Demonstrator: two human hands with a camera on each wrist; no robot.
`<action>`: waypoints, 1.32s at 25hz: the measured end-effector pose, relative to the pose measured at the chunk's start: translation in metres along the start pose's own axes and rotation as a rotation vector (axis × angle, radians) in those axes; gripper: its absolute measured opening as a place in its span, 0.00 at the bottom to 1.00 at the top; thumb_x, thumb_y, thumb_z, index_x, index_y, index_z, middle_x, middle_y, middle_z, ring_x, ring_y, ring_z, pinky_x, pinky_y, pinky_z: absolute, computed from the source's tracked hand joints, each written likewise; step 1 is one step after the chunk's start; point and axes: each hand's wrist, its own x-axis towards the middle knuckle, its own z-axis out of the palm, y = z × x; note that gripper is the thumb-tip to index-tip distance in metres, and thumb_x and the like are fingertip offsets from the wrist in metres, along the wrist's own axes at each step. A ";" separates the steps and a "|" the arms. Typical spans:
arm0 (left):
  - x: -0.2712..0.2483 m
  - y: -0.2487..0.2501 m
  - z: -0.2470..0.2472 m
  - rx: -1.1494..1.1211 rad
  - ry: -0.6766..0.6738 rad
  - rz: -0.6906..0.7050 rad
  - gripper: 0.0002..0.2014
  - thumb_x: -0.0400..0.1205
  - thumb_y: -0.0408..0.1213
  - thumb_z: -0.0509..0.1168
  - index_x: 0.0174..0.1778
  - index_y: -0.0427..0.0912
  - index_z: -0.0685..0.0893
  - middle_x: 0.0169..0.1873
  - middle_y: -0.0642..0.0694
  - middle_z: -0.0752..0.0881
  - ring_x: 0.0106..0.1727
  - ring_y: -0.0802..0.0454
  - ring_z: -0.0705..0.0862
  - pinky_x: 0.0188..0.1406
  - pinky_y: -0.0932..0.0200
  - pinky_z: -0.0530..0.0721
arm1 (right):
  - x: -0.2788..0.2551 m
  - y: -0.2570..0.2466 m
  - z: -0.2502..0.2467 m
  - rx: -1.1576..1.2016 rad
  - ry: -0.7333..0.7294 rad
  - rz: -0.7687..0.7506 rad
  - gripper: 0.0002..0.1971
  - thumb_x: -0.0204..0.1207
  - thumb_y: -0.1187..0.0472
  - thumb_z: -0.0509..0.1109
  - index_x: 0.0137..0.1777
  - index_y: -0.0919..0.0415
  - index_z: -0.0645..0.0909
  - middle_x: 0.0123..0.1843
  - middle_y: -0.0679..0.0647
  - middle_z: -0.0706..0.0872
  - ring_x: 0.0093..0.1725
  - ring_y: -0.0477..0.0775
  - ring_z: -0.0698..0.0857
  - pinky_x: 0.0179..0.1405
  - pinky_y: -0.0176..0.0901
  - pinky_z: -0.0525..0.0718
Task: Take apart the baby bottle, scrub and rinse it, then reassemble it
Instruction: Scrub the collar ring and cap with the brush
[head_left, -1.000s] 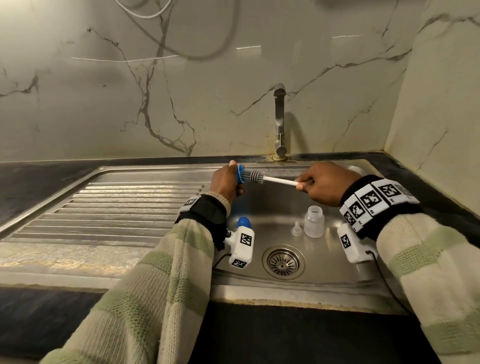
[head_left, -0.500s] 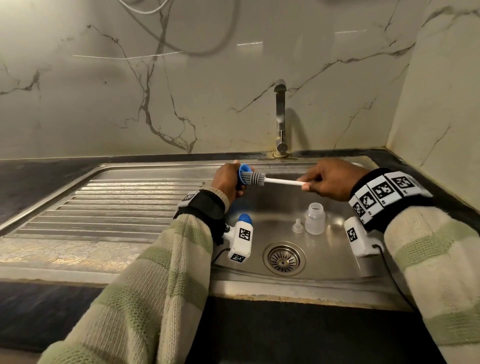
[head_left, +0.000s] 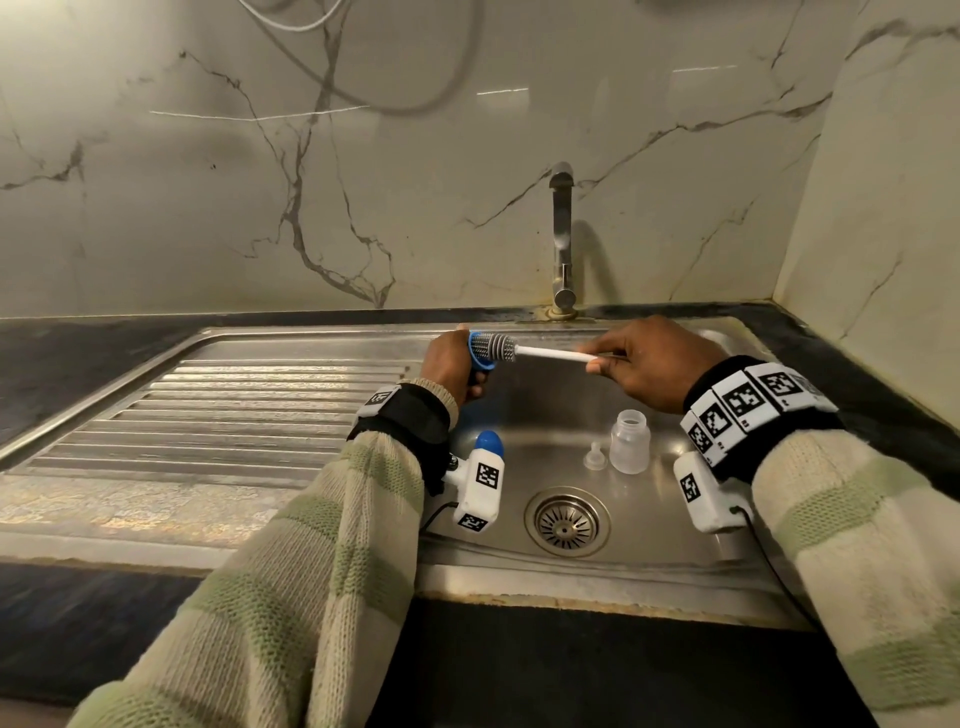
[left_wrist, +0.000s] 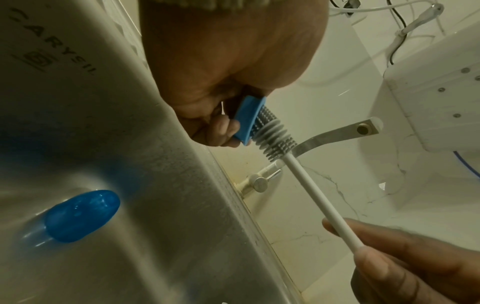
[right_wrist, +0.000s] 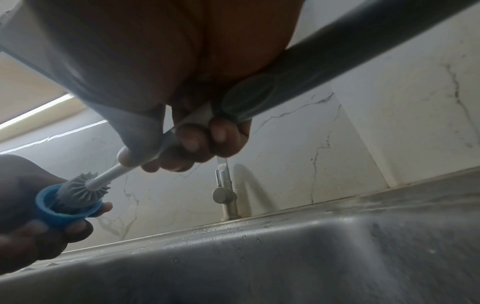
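Left hand (head_left: 451, 367) at 10 o'clock of round steel drain (head_left: 566, 521), fingers curled around blue plastic bottle collar ring (head_left: 480, 353). Grey ribbed silicone brush on white stick (head_left: 524, 351) sits with head partly inside ring. Right hand (head_left: 655, 364) at 1 o'clock, fingers gripping stick. Small clear nipple (head_left: 595, 457) just beside clear plastic bottle body (head_left: 629, 440), upright in stainless steel sink basin (head_left: 675, 551), 12 o'clock of drain.

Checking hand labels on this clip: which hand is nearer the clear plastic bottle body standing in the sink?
Right. The right hand hovers just above and behind the clear plastic bottle body, holding the white-handled brush; the left hand grips the blue ring farther left.
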 end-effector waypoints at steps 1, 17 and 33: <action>0.001 -0.002 0.000 0.012 0.001 0.000 0.19 0.89 0.43 0.50 0.40 0.37 0.80 0.25 0.42 0.79 0.21 0.52 0.72 0.18 0.64 0.67 | 0.001 0.001 0.001 0.010 -0.007 0.004 0.13 0.80 0.51 0.70 0.62 0.45 0.86 0.52 0.50 0.91 0.51 0.54 0.87 0.58 0.56 0.84; 0.006 -0.002 -0.002 0.023 0.071 0.048 0.24 0.91 0.48 0.50 0.45 0.36 0.85 0.30 0.40 0.82 0.23 0.51 0.75 0.20 0.59 0.73 | 0.006 0.007 0.012 0.152 -0.072 0.027 0.14 0.79 0.56 0.72 0.64 0.50 0.86 0.56 0.43 0.89 0.52 0.45 0.85 0.56 0.40 0.79; -0.002 0.003 0.005 0.035 0.081 0.226 0.19 0.90 0.41 0.49 0.50 0.42 0.86 0.39 0.40 0.84 0.33 0.50 0.79 0.26 0.57 0.79 | 0.000 -0.002 0.000 0.234 -0.110 0.182 0.11 0.82 0.56 0.68 0.59 0.55 0.89 0.17 0.44 0.78 0.17 0.40 0.73 0.13 0.28 0.68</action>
